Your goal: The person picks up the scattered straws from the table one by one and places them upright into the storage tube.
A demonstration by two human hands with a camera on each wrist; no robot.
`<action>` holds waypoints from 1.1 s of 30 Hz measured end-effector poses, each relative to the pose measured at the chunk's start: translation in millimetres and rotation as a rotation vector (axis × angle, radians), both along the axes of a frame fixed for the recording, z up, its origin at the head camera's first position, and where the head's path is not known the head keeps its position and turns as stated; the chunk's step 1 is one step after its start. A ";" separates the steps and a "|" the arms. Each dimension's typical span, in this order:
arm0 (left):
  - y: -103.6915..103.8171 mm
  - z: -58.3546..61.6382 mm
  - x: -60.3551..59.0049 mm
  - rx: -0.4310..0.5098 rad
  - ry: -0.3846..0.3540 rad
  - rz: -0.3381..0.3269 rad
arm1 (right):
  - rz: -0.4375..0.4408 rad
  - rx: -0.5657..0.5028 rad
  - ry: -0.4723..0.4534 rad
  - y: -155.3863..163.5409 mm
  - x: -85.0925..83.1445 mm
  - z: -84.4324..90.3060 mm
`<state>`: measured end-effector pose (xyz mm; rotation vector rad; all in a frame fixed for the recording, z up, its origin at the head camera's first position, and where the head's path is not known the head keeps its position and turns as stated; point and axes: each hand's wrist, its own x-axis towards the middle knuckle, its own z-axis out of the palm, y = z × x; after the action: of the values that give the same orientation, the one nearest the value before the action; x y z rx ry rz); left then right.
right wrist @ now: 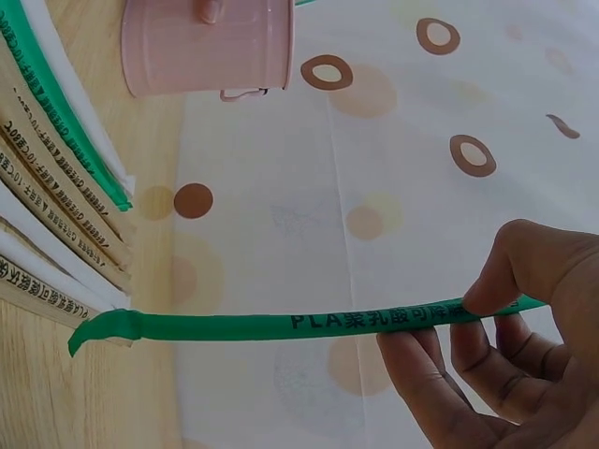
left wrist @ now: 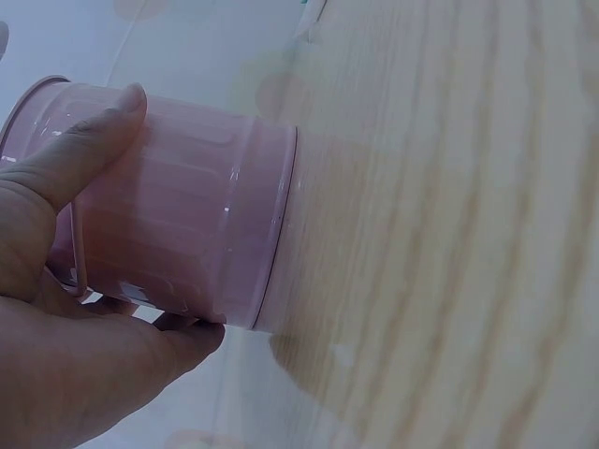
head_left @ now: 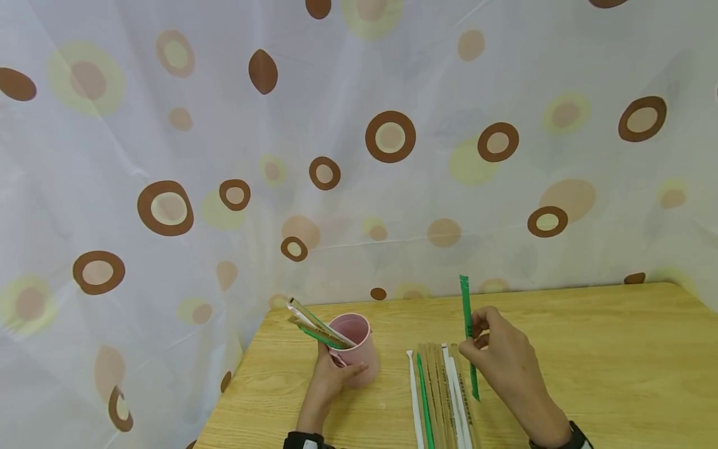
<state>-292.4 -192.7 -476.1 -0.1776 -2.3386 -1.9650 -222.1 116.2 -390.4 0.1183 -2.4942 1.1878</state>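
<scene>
gripping a pink cup [head_left: 354, 349] with the left hand [head_left: 331, 374], right hand [head_left: 502, 358] pinching a green wrapped straw [head_left: 468, 333] upright

Upright green wrapped straw [head_left: 467, 330]; pink cup [head_left: 353, 349]

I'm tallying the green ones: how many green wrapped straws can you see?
3, and more may be hidden. One green straw is pinched upright in the right hand, one lies in the row on the table, one sticks out of the pink cup.

Bare wooden table [head_left: 606, 355] is lying open to my right — on my left, the row of wrapped straws [head_left: 440, 399] and pink cup [head_left: 354, 349] are blocking.
</scene>
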 end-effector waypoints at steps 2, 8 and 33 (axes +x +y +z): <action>0.5 0.5 -0.7 -0.006 0.005 -0.004 | 0.000 0.002 0.010 -0.5 0.0 1.2; 0.9 0.3 -1.7 -0.001 0.009 -0.008 | 0.016 -0.005 0.014 -2.6 2.2 4.2; -1.0 -3.9 -1.5 -0.024 0.035 0.008 | 0.081 -0.220 0.372 -52.4 11.5 -5.9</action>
<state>-293.9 -193.7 -480.0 -0.2022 -2.3385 -1.9144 -210.6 63.8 -396.3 0.3498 -2.0428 1.3266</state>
